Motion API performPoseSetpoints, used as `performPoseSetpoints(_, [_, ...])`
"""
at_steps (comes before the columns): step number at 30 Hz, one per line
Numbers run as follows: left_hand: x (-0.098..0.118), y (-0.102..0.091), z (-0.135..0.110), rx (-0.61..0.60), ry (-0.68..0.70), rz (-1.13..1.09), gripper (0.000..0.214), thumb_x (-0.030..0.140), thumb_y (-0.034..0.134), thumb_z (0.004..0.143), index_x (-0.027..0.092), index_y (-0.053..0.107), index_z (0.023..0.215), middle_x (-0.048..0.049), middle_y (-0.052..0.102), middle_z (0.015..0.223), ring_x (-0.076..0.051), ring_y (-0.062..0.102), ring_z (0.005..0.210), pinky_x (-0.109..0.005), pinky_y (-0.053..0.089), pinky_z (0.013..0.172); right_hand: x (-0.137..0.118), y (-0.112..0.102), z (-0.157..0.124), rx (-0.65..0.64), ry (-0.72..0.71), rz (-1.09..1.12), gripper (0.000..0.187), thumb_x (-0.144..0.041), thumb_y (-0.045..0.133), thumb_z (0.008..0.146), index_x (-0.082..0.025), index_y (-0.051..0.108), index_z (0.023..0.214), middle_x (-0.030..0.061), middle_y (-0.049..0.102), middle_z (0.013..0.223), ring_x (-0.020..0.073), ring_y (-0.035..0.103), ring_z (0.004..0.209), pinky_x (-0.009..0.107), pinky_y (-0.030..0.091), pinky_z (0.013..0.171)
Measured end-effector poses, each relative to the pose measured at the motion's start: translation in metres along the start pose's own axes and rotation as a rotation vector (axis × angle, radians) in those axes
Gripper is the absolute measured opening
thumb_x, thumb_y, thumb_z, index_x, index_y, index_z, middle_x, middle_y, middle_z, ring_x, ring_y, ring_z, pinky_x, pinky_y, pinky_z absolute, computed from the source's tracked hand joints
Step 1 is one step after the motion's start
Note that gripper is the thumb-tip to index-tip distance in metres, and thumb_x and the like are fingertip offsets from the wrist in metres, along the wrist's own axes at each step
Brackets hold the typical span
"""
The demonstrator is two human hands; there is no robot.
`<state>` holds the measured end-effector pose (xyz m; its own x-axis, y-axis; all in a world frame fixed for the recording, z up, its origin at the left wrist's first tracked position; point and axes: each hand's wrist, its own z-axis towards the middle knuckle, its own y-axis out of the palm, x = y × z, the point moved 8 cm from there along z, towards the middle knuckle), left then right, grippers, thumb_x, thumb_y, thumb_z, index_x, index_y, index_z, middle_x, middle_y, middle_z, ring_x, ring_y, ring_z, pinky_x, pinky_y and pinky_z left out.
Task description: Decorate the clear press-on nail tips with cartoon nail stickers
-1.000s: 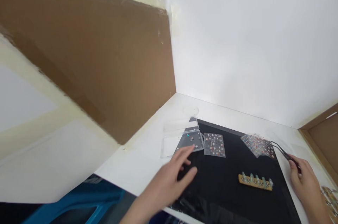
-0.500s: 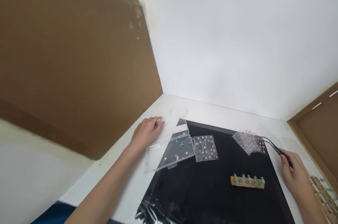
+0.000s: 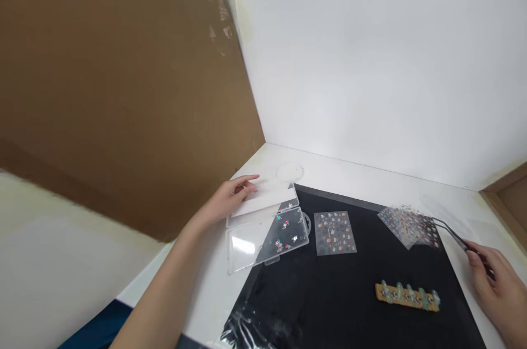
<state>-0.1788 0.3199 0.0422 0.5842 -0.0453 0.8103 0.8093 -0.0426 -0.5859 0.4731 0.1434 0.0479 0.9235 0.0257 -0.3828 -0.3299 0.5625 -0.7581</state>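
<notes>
Our left hand rests its fingers on a clear plastic lid, though we cannot tell whether its grip holds it. The open case, with sparkly nail charms inside, lies just below. Our right hand grips fine tweezers narrowly, their tips touching stacked sticker sheets on a black mat.

A big brown cardboard sheet stands by a white wall. On the white table lies a black mat. On the mat are a sticker sheet with little pictures, a messy pile of sticker sheets, and a wooden strip with small clips. A round clear disc sits on the table.
</notes>
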Motion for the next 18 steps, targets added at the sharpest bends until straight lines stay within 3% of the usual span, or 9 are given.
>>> performPoseSetpoints(4, [0.002, 0.006, -0.003, -0.066, -0.006, -0.086, 0.076, 0.071, 0.062, 0.090, 0.020, 0.060, 0.147, -0.0083, 0.077, 0.102, -0.021, 0.063, 0.079, -0.033, 0.052, 0.072, -0.007, 0.000, -0.005, 0.012, 0.026, -0.018, 0.049, -0.066, 0.048, 0.107, -0.027, 0.073, 0.123, 0.0142, 0.076, 0.116, 0.0330, 0.071, 0.102, 0.042, 0.053, 0.071])
performPoseSetpoints(7, [0.014, 0.028, -0.009, -0.149, 0.023, -0.152, 0.070, 0.064, 0.062, 0.094, 0.022, 0.056, 0.149, -0.0079, 0.077, 0.105, -0.022, 0.068, 0.088, -0.034, 0.054, 0.078, -0.002, 0.000, -0.003, -0.001, 0.036, -0.012, 0.052, -0.070, 0.050, 0.105, -0.026, 0.074, 0.120, 0.0154, 0.076, 0.114, 0.0333, 0.070, 0.097, 0.044, 0.054, 0.073])
performPoseSetpoints(12, [0.037, 0.077, -0.020, -0.283, 0.078, -0.246, 0.059, 0.056, 0.063, 0.098, 0.024, 0.058, 0.147, -0.0069, 0.077, 0.102, -0.021, 0.067, 0.083, -0.039, 0.058, 0.081, 0.020, 0.000, 0.006, -0.030, 0.052, 0.005, 0.064, -0.083, 0.053, 0.096, -0.026, 0.075, 0.112, 0.0174, 0.077, 0.111, 0.0342, 0.073, 0.091, 0.046, 0.056, 0.069])
performPoseSetpoints(18, [0.051, 0.106, -0.027, -0.287, 0.102, -0.341, 0.053, 0.054, 0.066, 0.098, 0.022, 0.064, 0.140, -0.0082, 0.078, 0.104, -0.021, 0.068, 0.084, -0.039, 0.059, 0.083, 0.034, -0.001, 0.008, -0.032, 0.078, -0.005, 0.071, -0.092, 0.052, 0.091, -0.027, 0.074, 0.109, 0.0158, 0.077, 0.108, 0.0343, 0.073, 0.089, 0.047, 0.056, 0.067])
